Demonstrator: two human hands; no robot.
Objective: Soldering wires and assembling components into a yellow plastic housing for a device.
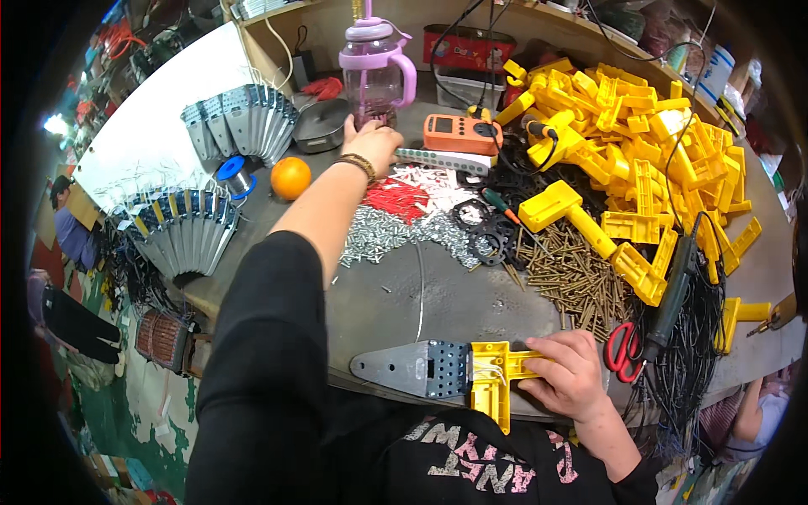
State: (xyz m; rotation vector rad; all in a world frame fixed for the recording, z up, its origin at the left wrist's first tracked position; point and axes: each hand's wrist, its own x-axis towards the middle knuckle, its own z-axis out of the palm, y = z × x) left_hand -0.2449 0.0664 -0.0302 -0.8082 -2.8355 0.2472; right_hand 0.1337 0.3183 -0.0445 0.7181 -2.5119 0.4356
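My right hand (569,373), at the near edge of the table, has its fingers closed on the stem of a T-shaped yellow plastic housing (491,379). The housing lies with its hollow side up, pale wires inside it. Against its left end is a grey tapered plate (400,368) with a dark perforated section. My left arm stretches far across the table. The left hand (370,143) is in front of a clear bottle with a purple lid and handle (371,71), beside the end of a pale strip with holes (446,160). Its fingers look apart; the tips are partly hidden.
Red (396,199) and white sleeves, silver screws (370,236) and brass screws (581,278) lie in heaps. Yellow housings (640,126) pile at the right, near a soldering iron (673,295) and red-handled scissors (623,353). An orange (290,178), solder spool (236,177) and orange meter (461,133) stand farther back.
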